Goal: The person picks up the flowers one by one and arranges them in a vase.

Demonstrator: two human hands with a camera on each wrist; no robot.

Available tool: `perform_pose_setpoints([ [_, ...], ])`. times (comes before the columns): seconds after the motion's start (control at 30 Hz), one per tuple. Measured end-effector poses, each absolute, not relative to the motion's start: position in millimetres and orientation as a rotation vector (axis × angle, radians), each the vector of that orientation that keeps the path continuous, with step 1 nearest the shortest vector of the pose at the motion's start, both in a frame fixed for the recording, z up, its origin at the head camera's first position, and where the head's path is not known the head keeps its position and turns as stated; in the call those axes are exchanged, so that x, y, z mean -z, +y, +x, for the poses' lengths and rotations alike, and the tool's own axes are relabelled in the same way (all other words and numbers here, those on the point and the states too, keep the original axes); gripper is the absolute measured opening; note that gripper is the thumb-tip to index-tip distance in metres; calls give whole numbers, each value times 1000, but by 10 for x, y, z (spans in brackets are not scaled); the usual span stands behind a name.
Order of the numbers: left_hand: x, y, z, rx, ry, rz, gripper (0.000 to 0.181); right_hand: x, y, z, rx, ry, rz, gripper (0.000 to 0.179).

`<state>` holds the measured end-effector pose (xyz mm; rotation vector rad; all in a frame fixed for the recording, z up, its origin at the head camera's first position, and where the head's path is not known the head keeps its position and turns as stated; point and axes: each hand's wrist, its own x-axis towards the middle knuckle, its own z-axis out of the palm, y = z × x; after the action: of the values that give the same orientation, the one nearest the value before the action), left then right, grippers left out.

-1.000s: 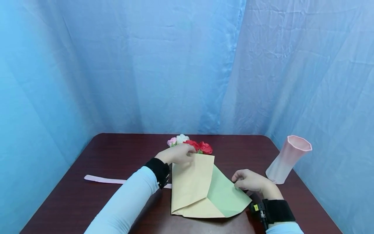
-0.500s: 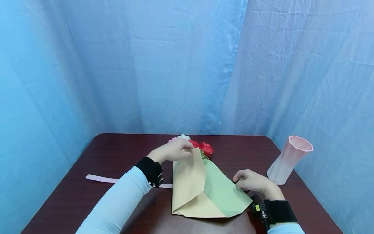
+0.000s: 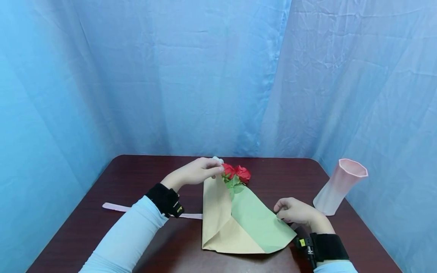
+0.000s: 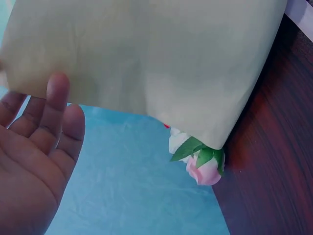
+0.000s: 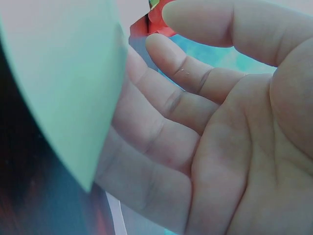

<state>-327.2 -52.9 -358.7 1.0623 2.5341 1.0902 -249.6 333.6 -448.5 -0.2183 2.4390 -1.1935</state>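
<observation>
A sheet of wrapping paper (image 3: 254, 223), cream on one side and pale green on the other, lies partly folded around a bunch of flowers. Red roses (image 3: 242, 174) and a white bloom show above its top edge; a pink rose (image 4: 205, 169) peeks out in the left wrist view. My left hand (image 3: 194, 172) pinches the upper corner of the cream flap, which stands raised and bent. Beside the green right edge is my right hand (image 3: 297, 213), its fingers loosely bent. In the right wrist view those fingers (image 5: 161, 129) lie partly behind the paper, the thumb apart.
A pink and white vase (image 3: 339, 187) stands at the table's right edge. One pale pink ribbon (image 3: 116, 207) stretches across the dark table (image 3: 150, 167), left of the paper and partly behind my left forearm. Blue cloth (image 3: 205, 76) hangs behind.
My left hand has moved left and slightly up with the flap's corner, folding it back. More of the red roses, their leaves and the green side now shows. The right hand stays nearly still.
</observation>
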Motion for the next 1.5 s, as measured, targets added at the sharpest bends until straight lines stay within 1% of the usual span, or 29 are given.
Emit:
perform_pose_setpoints([
  [0.2,3538,-620,-3234,-1124,2539,1033,28,4474,3332,-2499,1178,2459,-215,23],
  [0.53,3551,-828,-3203,-1093,2638,1078,23,4459,3298,-2505,1186,2465,-208,24],
  [0.73,3536,-998,-3184,-1115,2693,1039,27,4465,3298,-2507,1180,2461,-203,24],
  [1.0,3541,-1255,-3171,-1114,2773,946,28,4461,3302,-2509,1184,2456,-197,23],
  [1.5,3752,-1792,-3132,-1053,2835,778,32,4477,3313,-2515,1212,2414,-185,24],
])
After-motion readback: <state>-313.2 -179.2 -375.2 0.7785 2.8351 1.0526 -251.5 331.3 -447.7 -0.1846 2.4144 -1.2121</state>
